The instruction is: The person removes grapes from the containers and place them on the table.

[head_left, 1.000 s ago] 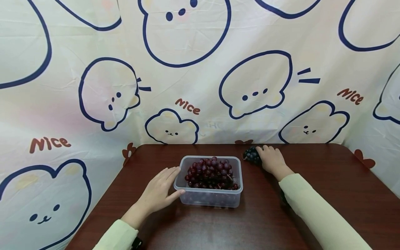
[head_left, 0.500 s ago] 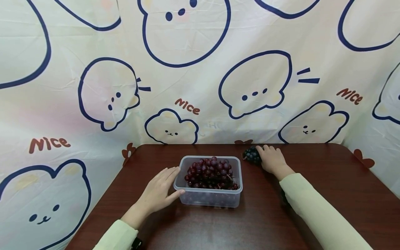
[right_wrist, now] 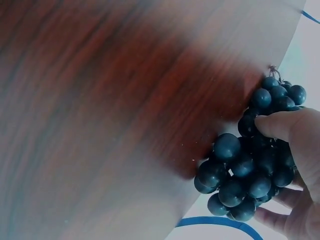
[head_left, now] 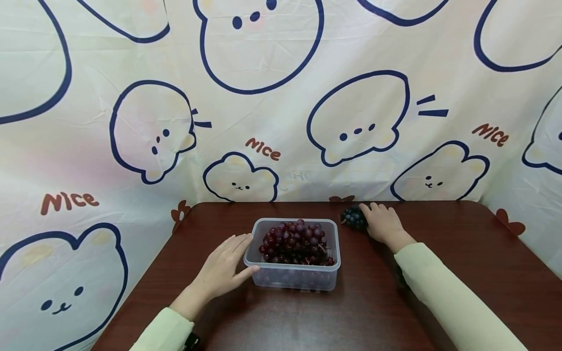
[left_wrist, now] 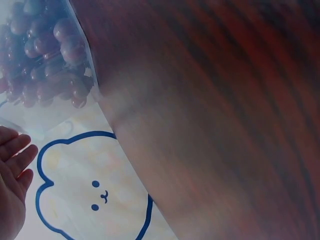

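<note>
Your right hand [head_left: 384, 225] pinches the dark grapes [head_left: 352, 218] between thumb and fingers, near the far edge of the brown table [head_left: 461, 239]. Bear-print cloth [head_left: 290, 117] behind. Your left hand [head_left: 221, 270], fingers extended, at the left side of a clear tub [head_left: 294, 279] containing red grapes [head_left: 293, 240]. Only the right wrist view shows your fingers [right_wrist: 272, 218] behind the dark bunch.

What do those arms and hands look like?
They are a person's. The left sleeve and right sleeve are long, plain and pale green. The left hand and right hand are without gloves. A small black item shows beside the left sleeve and a dark item beside the right sleeve; neither is clear enough to name.
</note>
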Action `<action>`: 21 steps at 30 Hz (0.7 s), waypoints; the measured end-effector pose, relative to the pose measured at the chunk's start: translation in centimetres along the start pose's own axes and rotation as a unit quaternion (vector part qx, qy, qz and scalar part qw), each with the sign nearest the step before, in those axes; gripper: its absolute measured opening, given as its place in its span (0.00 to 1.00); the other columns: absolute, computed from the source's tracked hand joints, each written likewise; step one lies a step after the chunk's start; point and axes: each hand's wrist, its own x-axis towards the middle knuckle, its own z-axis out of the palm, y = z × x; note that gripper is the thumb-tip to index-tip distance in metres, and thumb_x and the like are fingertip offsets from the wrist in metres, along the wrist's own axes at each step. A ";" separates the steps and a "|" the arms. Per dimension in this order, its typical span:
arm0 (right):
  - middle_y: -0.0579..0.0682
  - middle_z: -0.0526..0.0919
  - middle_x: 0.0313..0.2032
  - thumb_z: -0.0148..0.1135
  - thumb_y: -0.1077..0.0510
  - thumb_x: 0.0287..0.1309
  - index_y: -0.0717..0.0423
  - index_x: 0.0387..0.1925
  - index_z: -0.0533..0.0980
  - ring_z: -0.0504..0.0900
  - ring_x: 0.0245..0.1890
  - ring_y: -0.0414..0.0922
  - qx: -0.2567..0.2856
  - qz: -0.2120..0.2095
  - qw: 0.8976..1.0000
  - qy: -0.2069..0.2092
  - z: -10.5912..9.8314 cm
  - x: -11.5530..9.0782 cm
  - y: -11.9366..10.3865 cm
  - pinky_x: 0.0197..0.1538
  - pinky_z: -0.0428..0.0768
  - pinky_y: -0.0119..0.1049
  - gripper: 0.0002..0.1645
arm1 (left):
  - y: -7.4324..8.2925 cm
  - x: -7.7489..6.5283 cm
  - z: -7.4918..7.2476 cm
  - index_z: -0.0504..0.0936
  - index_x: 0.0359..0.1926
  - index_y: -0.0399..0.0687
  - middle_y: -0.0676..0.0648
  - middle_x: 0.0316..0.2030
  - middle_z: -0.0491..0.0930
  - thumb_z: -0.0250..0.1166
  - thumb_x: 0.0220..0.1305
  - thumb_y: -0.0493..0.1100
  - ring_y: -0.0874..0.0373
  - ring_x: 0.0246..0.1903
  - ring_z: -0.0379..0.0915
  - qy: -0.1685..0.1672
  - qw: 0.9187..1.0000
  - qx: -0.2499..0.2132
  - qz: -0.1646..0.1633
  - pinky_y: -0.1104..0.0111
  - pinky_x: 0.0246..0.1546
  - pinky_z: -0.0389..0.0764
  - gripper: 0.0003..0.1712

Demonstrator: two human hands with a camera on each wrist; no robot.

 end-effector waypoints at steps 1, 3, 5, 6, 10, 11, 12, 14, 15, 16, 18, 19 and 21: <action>0.67 0.75 0.53 0.67 0.60 0.56 0.64 0.65 0.65 0.75 0.50 0.64 0.000 -0.001 1.000 0.000 0.0 0.0 0.0 0.46 0.76 0.60 0.37 | 0.0 0.0 0.0 0.72 0.64 0.35 0.39 0.61 0.73 0.56 0.65 0.68 0.46 0.62 0.68 -0.001 1.000 0.000 0.000 0.53 0.65 0.63 0.44; 0.67 0.74 0.53 0.67 0.59 0.56 0.64 0.65 0.65 0.74 0.51 0.64 0.002 -0.002 1.000 -0.001 -0.1 0.0 0.0 0.47 0.76 0.60 0.38 | 0.0 0.0 -0.1 0.72 0.64 0.36 0.39 0.61 0.73 0.56 0.64 0.67 0.46 0.62 0.68 -0.001 1.000 -0.001 -0.001 0.53 0.65 0.63 0.43; 0.67 0.74 0.54 0.68 0.59 0.55 0.64 0.66 0.64 0.74 0.51 0.64 0.005 -0.002 1.000 -0.003 -0.1 0.1 0.0 0.48 0.75 0.60 0.39 | 0.0 0.0 -0.1 0.72 0.64 0.36 0.39 0.61 0.73 0.57 0.64 0.67 0.46 0.61 0.68 -0.001 1.000 -0.001 -0.001 0.53 0.65 0.64 0.43; 0.68 0.74 0.54 0.68 0.59 0.55 0.64 0.66 0.64 0.74 0.52 0.64 0.006 -0.003 1.000 -0.003 -0.2 0.1 0.0 0.48 0.75 0.60 0.39 | 0.0 0.0 -0.1 0.72 0.64 0.36 0.39 0.61 0.73 0.57 0.64 0.67 0.46 0.61 0.68 -0.001 1.000 -0.003 -0.001 0.53 0.65 0.64 0.43; 0.68 0.73 0.56 0.68 0.59 0.55 0.64 0.67 0.63 0.73 0.53 0.64 0.017 -0.002 1.000 -0.005 -0.2 0.2 0.0 0.51 0.75 0.61 0.40 | 0.0 0.0 0.0 0.72 0.64 0.36 0.39 0.61 0.73 0.56 0.64 0.67 0.46 0.61 0.68 -0.001 1.000 0.000 -0.001 0.52 0.64 0.64 0.43; 0.68 0.73 0.56 0.68 0.59 0.55 0.64 0.67 0.63 0.73 0.54 0.64 0.020 -0.002 1.000 -0.004 -0.2 0.2 0.0 0.51 0.75 0.61 0.40 | 0.0 0.0 0.0 0.72 0.64 0.36 0.39 0.61 0.73 0.56 0.64 0.67 0.46 0.61 0.68 -0.001 1.000 0.000 -0.001 0.52 0.65 0.64 0.43; 0.68 0.73 0.56 0.68 0.59 0.55 0.64 0.67 0.63 0.73 0.54 0.64 0.021 -0.002 1.000 -0.003 -0.2 0.2 0.1 0.51 0.75 0.61 0.40 | 0.0 0.0 0.0 0.72 0.64 0.36 0.39 0.61 0.73 0.56 0.65 0.67 0.46 0.61 0.68 -0.002 1.000 0.001 -0.002 0.52 0.65 0.64 0.43; 0.69 0.72 0.57 0.68 0.59 0.55 0.65 0.67 0.63 0.73 0.54 0.65 0.024 -0.002 1.000 -0.002 -0.1 0.2 0.1 0.51 0.75 0.61 0.40 | 0.0 0.0 0.0 0.72 0.64 0.36 0.39 0.62 0.73 0.56 0.64 0.67 0.46 0.61 0.68 -0.003 1.000 0.001 -0.003 0.52 0.65 0.64 0.43; 0.69 0.72 0.57 0.68 0.60 0.55 0.65 0.67 0.63 0.73 0.54 0.65 0.025 -0.003 1.000 -0.001 -0.1 0.2 0.2 0.51 0.75 0.61 0.40 | 0.0 0.1 0.0 0.72 0.64 0.36 0.40 0.62 0.73 0.57 0.64 0.67 0.46 0.62 0.68 -0.004 1.000 0.001 -0.004 0.52 0.65 0.64 0.43; 0.69 0.72 0.57 0.68 0.60 0.55 0.65 0.67 0.62 0.73 0.54 0.65 0.025 -0.003 1.000 0.000 -0.1 0.2 0.2 0.50 0.75 0.61 0.40 | 0.0 0.1 0.0 0.72 0.64 0.36 0.40 0.62 0.73 0.57 0.64 0.67 0.46 0.62 0.68 -0.004 1.000 0.000 -0.004 0.52 0.65 0.64 0.43; 0.69 0.72 0.57 0.68 0.60 0.55 0.65 0.67 0.62 0.72 0.54 0.65 0.024 -0.002 1.000 0.001 -0.2 0.3 0.3 0.50 0.75 0.61 0.40 | 0.0 0.1 0.0 0.72 0.64 0.36 0.40 0.62 0.73 0.58 0.64 0.67 0.46 0.62 0.68 -0.004 1.000 -0.001 -0.005 0.53 0.65 0.63 0.43; 0.69 0.72 0.57 0.68 0.60 0.55 0.65 0.67 0.62 0.72 0.54 0.65 0.024 -0.002 1.000 0.002 -0.2 0.3 0.3 0.50 0.75 0.61 0.41 | 0.0 0.1 0.0 0.72 0.64 0.36 0.40 0.62 0.73 0.58 0.64 0.67 0.46 0.62 0.68 -0.004 1.000 -0.002 -0.005 0.53 0.65 0.63 0.43; 0.69 0.71 0.57 0.68 0.60 0.55 0.65 0.67 0.62 0.72 0.55 0.65 0.024 -0.002 1.000 0.002 -0.3 0.3 0.3 0.50 0.75 0.61 0.41 | 0.0 0.1 0.0 0.72 0.64 0.36 0.40 0.62 0.73 0.58 0.64 0.67 0.47 0.62 0.68 -0.004 1.000 -0.001 -0.004 0.53 0.65 0.63 0.43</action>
